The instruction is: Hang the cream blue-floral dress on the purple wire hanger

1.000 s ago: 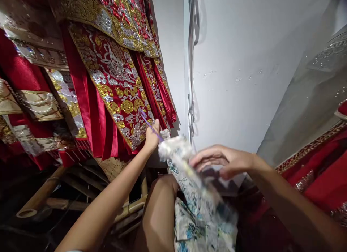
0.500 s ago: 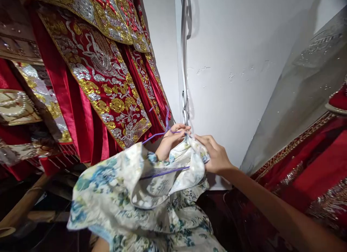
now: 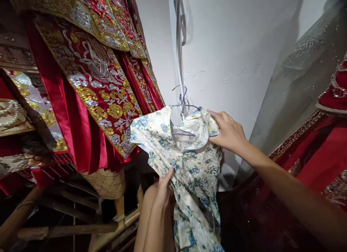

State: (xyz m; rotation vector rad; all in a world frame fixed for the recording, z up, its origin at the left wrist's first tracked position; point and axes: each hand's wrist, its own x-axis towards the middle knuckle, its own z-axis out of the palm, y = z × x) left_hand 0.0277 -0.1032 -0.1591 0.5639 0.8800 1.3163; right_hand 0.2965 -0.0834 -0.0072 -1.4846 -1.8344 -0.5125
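A white dress [image 3: 193, 169] with blue and yellow flowers spreads on a thin purple wire hanger [image 3: 184, 97]. The hanger's bar crosses inside the neckline, and its hook points up in front of a white metal upright; whether it touches that, I cannot tell. My right hand [image 3: 229, 131] is closed on the dress's right shoulder, at the hanger's end. Lower down, my left hand [image 3: 163, 187] grips the side of the bodice, thumb on top and the other fingers hidden.
The white metal upright [image 3: 177, 46] runs down a pale wall [image 3: 222, 35]. Red garments with gold and silver embroidery [image 3: 108, 96] hang at left, above bamboo poles [image 3: 67, 230]. A sheer veil [image 3: 295, 78] and red gowns [image 3: 330, 150] stand at right.
My left hand has come out from the neckline and down to the bodice. The dress now hangs straighter on the hanger, its left shoulder over the wire. My right hand has moved slightly right and up.
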